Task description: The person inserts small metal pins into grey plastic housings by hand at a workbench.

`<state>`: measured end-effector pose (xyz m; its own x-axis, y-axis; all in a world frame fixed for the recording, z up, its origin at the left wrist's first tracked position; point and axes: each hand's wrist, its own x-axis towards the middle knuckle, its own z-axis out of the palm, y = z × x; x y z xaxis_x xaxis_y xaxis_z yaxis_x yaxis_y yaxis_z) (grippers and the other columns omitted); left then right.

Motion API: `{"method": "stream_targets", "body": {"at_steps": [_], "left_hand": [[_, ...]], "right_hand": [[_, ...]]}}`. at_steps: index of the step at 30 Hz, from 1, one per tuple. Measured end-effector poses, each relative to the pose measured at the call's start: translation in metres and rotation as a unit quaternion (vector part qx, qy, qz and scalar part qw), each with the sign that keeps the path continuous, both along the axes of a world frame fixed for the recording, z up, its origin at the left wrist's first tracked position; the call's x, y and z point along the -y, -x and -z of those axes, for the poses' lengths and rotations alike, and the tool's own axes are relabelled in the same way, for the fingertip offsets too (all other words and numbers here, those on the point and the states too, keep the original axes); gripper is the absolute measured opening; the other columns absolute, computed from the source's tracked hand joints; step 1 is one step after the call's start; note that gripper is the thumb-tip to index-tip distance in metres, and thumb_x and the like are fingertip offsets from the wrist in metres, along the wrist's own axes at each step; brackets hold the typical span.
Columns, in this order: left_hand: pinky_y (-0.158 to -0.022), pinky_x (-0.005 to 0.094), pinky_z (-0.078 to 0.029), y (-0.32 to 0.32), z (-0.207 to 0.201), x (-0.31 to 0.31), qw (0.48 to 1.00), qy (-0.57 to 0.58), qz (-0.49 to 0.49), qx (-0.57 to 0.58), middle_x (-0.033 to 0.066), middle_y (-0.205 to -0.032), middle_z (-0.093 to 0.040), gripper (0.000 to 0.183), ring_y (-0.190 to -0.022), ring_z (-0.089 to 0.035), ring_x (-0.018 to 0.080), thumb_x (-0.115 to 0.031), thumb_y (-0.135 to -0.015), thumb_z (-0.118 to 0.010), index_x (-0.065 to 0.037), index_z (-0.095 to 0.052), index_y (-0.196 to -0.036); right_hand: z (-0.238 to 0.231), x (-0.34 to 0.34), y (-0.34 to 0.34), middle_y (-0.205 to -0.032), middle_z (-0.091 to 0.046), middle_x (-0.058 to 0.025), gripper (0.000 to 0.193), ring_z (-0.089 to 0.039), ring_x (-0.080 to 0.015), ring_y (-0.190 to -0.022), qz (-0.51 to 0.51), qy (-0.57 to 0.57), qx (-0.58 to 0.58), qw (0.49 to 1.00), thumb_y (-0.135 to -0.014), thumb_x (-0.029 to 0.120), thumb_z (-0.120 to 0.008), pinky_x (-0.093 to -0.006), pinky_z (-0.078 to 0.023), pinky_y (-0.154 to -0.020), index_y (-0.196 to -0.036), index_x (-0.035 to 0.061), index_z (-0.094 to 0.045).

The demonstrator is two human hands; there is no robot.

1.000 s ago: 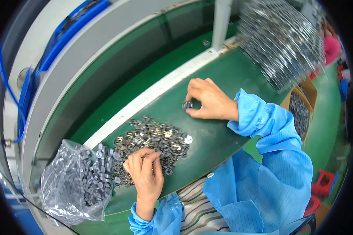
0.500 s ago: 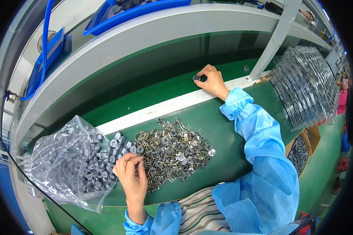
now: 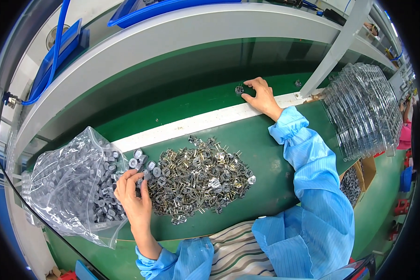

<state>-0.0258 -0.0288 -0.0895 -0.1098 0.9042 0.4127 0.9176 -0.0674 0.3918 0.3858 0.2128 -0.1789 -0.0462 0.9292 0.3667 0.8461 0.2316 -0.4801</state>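
Observation:
My left hand [image 3: 134, 199] is at the mouth of a clear plastic bag [image 3: 63, 175], its thumb and fingers closed around a small round grey part that is partly hidden. More round grey parts [image 3: 138, 154] spill from the bag beside it. Just right of this hand lies a heap of small black components with metal pins [image 3: 200, 179]. My right hand [image 3: 262, 98] reaches past the white strip, thumb and fingers apart and holding nothing. One small round dark part with pins [image 3: 239, 89] stands on the green belt just left of its fingertips.
A white strip [image 3: 172, 128] separates the green work surface from the belt. Another small part [image 3: 297, 83] sits on the belt near a slanted white post [image 3: 336, 51]. Stacked clear plastic trays [image 3: 361, 112] stand at right, above a cardboard box [image 3: 368, 175]. Blue bins [image 3: 172, 11] are at the back.
My right hand has let go of the small round part, which now stands on the belt, and its fingers have spread. The left hand has shifted left, from the heap's edge toward the grey parts.

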Motion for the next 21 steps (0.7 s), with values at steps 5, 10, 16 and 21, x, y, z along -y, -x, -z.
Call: {"method": "stream_targets", "body": {"at_steps": [5,10,16,21], "left_hand": [[-0.097,0.0402,-0.037,-0.010,-0.002,-0.005,1.000,-0.006,0.023,0.014,0.0095,-0.117,-0.064,0.020,-0.112,-0.058,0.0292,-0.003,-0.085,-0.070,-0.006,-0.066,-0.104],[-0.094,0.0395,-0.043,-0.021,-0.008,-0.005,0.993,-0.024,0.084,0.076,0.0098,-0.115,-0.065,0.024,-0.106,-0.061,0.0288,0.000,-0.084,-0.071,-0.005,-0.067,-0.107],[-0.095,0.0309,-0.051,-0.044,-0.015,-0.026,0.822,0.130,0.256,0.491,0.0155,-0.133,-0.060,0.044,-0.113,-0.066,0.0208,0.008,-0.096,-0.054,0.001,-0.048,-0.139],[-0.095,0.0355,-0.057,-0.077,-0.022,-0.067,0.707,0.215,0.269,0.617,0.0199,-0.127,-0.062,0.042,-0.108,-0.068,0.0243,-0.001,-0.100,-0.058,0.005,-0.044,-0.139]], "right_hand": [[-0.001,-0.009,-0.001,-0.117,-0.059,-0.0089,0.035,-0.052,-0.0302,-0.116,-0.011,0.000,0.009,1.000,-0.080,0.025,-0.076,-0.0448,-0.040,-0.094,-0.110,0.0079,-0.071],[-0.017,-0.006,0.008,-0.104,-0.065,-0.0102,0.027,-0.060,-0.0288,-0.102,-0.099,0.006,-0.022,0.995,-0.078,0.021,-0.076,-0.0420,-0.047,-0.088,-0.099,0.0031,-0.074],[-0.108,0.084,0.087,-0.095,-0.067,-0.0118,0.026,-0.066,-0.0278,-0.088,-0.311,-0.044,-0.096,0.945,-0.076,0.008,-0.079,-0.0370,-0.054,-0.078,-0.099,0.0010,-0.070],[-0.140,0.128,0.129,-0.090,-0.065,-0.0097,0.032,-0.064,-0.0282,-0.083,-0.347,-0.131,-0.089,0.924,-0.069,0.006,-0.082,-0.0388,-0.051,-0.073,-0.098,0.0042,-0.069]]}}
